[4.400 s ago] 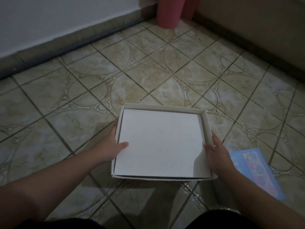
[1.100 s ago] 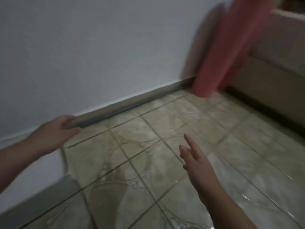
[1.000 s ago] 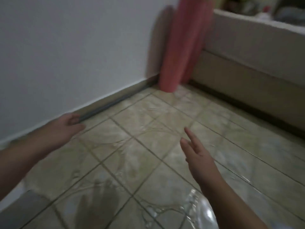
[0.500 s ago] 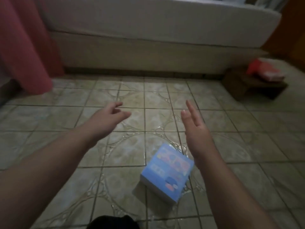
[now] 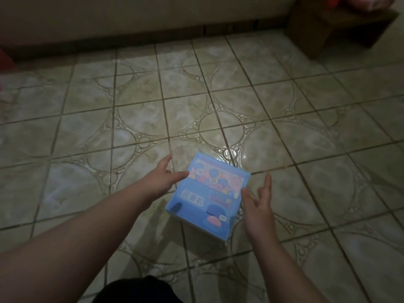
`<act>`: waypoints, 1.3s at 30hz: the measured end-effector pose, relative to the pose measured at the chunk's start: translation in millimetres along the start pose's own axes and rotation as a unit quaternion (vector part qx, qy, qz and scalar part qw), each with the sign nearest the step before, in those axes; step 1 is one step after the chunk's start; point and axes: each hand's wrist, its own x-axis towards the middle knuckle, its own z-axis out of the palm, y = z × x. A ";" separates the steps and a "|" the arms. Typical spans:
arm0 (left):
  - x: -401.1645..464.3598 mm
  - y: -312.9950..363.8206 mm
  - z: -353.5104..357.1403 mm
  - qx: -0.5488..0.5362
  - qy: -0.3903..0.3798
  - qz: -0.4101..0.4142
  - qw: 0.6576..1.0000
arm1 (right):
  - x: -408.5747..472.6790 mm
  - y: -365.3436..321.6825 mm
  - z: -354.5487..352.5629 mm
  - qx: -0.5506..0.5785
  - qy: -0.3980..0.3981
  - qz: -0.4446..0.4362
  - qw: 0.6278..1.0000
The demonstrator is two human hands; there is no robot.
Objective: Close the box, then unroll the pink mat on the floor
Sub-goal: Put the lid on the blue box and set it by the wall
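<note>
A light blue box (image 5: 207, 194) with colourful printed pictures on its lid lies closed on the tiled floor, turned at an angle. My left hand (image 5: 162, 179) is open just left of the box, fingertips close to its upper left edge. My right hand (image 5: 258, 203) is open beside the box's right edge, fingers spread. Neither hand grips anything. Only a red-pink sliver (image 5: 4, 60) shows at the far left edge; I cannot tell whether it is the pink mat.
A beige sofa base (image 5: 131, 25) runs along the far side of the floor. A low dark wooden stool (image 5: 323, 27) with red-pink items (image 5: 360, 2) on it stands at the back right. Patterned floor tiles (image 5: 218, 106) stretch all around the box.
The view has swung from the wall and pink roll round and down to the blue box. Both open hands have dropped to either side of the box.
</note>
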 end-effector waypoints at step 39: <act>-41.2 -50.5 -120.4 -0.211 0.108 0.107 0.966 | 4.3 -62.0 149.1 0.085 -0.282 -0.064 0.954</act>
